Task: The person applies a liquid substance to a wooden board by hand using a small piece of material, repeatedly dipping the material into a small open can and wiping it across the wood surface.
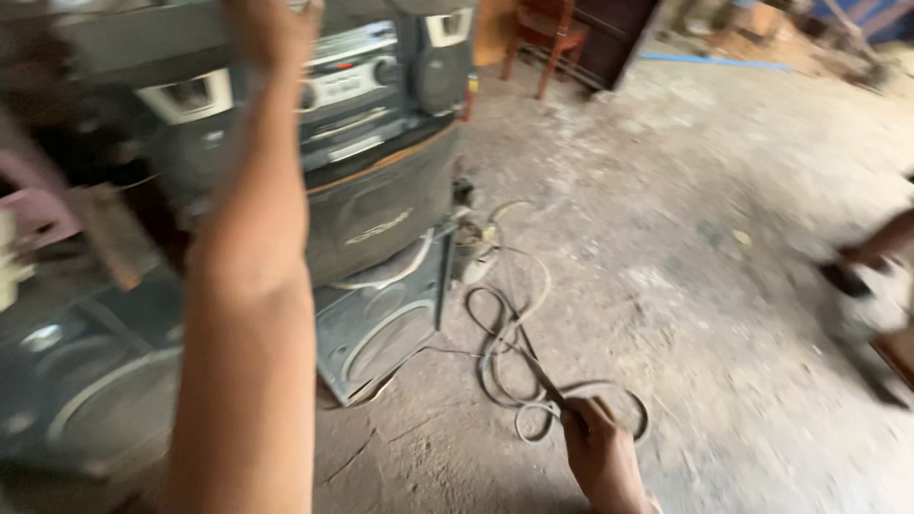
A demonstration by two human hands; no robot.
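My left arm reaches up across the view, and my left hand (273, 30) lies on the top of a grey stereo set (367, 86). The hand is blurred and its fingers run off the frame's upper edge. My right hand (598, 455) is low near the bottom edge, closed around a thin dark rod-like tool (541, 376) that points up and to the left. The tool's tip is over a coil of grey cable (505, 333) on the dusty floor.
The stereo stands on a dark cabinet (381, 205), with a speaker box (381, 333) leaning below it and another speaker (95, 409) at the lower left. A wooden chair (547, 33) stands at the back. Another person's hand (881, 249) shows at the right edge.
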